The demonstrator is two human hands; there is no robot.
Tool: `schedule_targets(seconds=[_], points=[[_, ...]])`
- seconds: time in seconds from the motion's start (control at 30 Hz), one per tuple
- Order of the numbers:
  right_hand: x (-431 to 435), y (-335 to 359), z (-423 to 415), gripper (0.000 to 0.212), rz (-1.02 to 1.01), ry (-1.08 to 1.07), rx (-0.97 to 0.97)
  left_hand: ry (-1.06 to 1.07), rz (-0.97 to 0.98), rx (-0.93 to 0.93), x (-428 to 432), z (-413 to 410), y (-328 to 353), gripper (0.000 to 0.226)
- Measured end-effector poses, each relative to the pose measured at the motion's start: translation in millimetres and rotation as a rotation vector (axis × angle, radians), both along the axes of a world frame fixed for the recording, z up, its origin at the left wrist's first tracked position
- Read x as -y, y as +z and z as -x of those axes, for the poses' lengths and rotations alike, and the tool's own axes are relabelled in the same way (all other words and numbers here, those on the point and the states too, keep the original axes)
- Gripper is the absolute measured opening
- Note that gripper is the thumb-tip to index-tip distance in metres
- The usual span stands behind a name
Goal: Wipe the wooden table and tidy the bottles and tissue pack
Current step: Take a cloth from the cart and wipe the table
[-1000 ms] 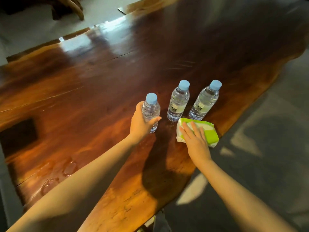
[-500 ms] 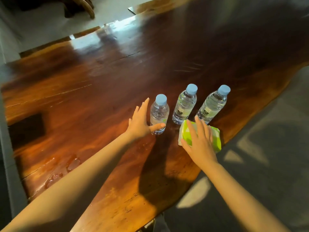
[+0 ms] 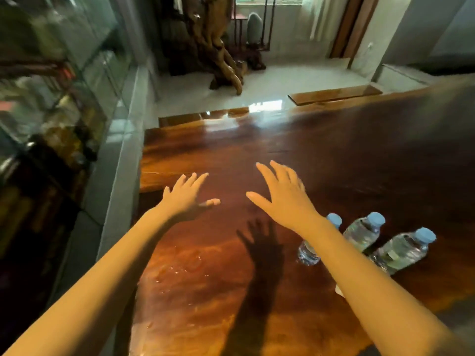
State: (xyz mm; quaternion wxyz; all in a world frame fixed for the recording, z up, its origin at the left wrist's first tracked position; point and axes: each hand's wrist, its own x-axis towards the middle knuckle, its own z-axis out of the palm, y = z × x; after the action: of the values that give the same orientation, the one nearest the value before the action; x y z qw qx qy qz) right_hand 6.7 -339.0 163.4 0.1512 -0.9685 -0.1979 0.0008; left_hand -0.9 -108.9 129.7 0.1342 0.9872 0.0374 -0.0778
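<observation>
Three clear water bottles with blue caps stand in a row on the glossy wooden table (image 3: 334, 155): the left bottle (image 3: 307, 251) is partly behind my right forearm, the middle bottle (image 3: 362, 233) and the right bottle (image 3: 401, 251) are in full sight. Only a white sliver of the tissue pack (image 3: 338, 290) shows under my right forearm. My left hand (image 3: 186, 197) hovers above the table with its fingers spread and nothing in it. My right hand (image 3: 284, 197) is also raised and spread, empty, left of the bottles.
Small water drops (image 3: 180, 271) lie on the table near its left front. A glass display cabinet (image 3: 51, 111) runs along the left. A carved root sculpture (image 3: 218, 47) stands on the white floor beyond the table. A wooden bench (image 3: 334, 93) sits behind the far edge.
My left hand let go of the left bottle and my right hand came off the tissue pack. Both hands rose and moved left, fingers spread. The view swung up and left.
</observation>
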Motion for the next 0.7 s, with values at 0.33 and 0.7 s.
schedule_targets(seconds=[0.33, 0.7], points=[[-126.6, -20.8, -0.6, 0.073, 0.146, 0.264, -0.159, 0.252, 0.007, -0.011, -110.9, 81.4, 14.0, 0.083], [-199.2, -14.7, 30.2, 0.07, 0.17, 0.542, -0.148, 0.535, 0.066, -0.047, -131.7, 172.1, 27.5, 0.081]])
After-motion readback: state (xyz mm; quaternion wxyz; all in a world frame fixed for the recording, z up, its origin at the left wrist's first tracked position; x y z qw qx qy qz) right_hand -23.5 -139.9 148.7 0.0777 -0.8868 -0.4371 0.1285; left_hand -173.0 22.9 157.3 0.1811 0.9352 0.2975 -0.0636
